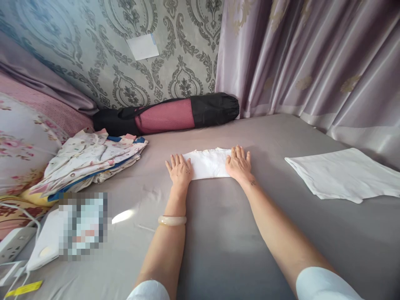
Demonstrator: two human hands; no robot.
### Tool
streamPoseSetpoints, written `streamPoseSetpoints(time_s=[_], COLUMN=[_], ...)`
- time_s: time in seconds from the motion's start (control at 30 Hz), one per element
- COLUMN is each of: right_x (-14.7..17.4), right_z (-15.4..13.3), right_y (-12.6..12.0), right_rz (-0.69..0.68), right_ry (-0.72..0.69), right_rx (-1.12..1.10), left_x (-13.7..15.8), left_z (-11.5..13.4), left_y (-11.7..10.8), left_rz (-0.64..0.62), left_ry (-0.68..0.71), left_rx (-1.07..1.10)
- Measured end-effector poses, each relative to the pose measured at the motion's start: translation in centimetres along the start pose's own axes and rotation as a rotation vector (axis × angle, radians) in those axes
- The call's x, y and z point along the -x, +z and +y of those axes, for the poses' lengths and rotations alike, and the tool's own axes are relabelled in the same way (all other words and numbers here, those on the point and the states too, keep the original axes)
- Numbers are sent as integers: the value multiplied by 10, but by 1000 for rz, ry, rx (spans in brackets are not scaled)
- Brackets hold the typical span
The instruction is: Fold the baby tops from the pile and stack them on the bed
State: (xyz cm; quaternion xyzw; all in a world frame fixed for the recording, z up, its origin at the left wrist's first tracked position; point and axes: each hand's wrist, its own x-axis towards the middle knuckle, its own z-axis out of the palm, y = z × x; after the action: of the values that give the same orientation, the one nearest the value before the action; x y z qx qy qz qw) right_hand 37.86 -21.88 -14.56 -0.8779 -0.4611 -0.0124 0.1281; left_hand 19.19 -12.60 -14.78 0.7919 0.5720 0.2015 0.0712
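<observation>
A white folded cloth (pixel 208 165), perhaps a garment, lies flat as a narrow rectangle on the grey bed sheet (pixel 218 233). My left hand (pixel 180 168) rests on its left end, palm down with the fingers stretched out. On the right end lies my right hand (pixel 239 163), also flat with fingers spread. Neither hand grips the cloth; both press on it from above. The cloth's far edge looks slightly uneven. Further right, a second white cloth (pixel 346 175) is spread flat, apart from my hands.
A stack of folded patterned clothes (pixel 93 158) sits at the left. Behind it, a black and pink rolled bag (pixel 168 114) lies along the wall. A power strip (pixel 17 243), white cables and a blurred-out item (pixel 89 225) are at the near left. Curtains (pixel 296 62) hang at the right.
</observation>
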Motion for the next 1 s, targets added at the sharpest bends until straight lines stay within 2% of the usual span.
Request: streamPoseSetpoints(time_s=[0.07,0.1,0.2,0.3,0.5,0.63,0.77,0.93,1.0], right_x=[5,7,13,15,15,16,17,18,19], right_z=[-13,-20,-34,-38,-35,-36,-42,-46,-47], right_y=[-3,-3,1,7,10,7,9,16,17], right_rz=[13,5,-53,-91,-57,-12,79,13,7], right_ry=[-129,-194,-309,-325,-325,-370,-536,-548,-541], right_rx=[-20,-38,-81,-91,-85,-98,-126,-140,-141], left_x=[4,7,14,17,17,15,12,12,12], left_z=[9,15,28,32,30,31,31,26,25], left_y=[0,1,7,12,12,13,14,15,15], left_rz=[76,75,-77,-189,-183,-90,45,-126,-151], left_ry=[98,158,262,256,261,293,387,352,341], left_rx=[32,49,78,64,49,74,85,-5,-13])
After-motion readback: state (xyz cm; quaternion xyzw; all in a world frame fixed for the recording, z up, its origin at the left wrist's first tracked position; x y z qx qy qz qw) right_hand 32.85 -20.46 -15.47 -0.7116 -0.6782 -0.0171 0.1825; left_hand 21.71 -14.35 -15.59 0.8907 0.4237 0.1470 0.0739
